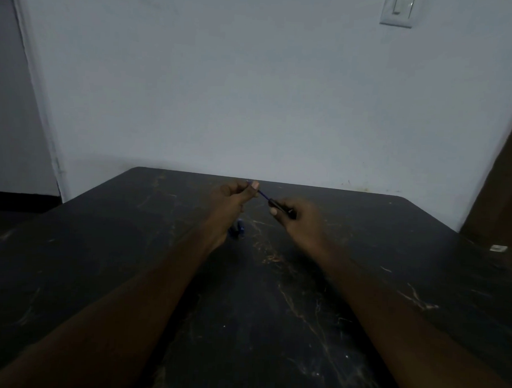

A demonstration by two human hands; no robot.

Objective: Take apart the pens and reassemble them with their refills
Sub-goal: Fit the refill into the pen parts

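Both my hands are raised over the far middle of the dark marble table (303,284). My left hand (234,195) pinches the upper end of a thin blue refill (263,194) between thumb and fingers. The refill slants down to the right into a dark pen barrel (280,208), which my right hand (300,215) grips with curled fingers. The barrel's far end is hidden inside that hand. A blue pen part (238,229) lies on the table below my left wrist, partly hidden by it.
A small white object (498,248) sits near the table's right edge. A pale wall stands just behind the table's far edge, with a light switch (399,9) at the upper right. A brown surface borders the right side.
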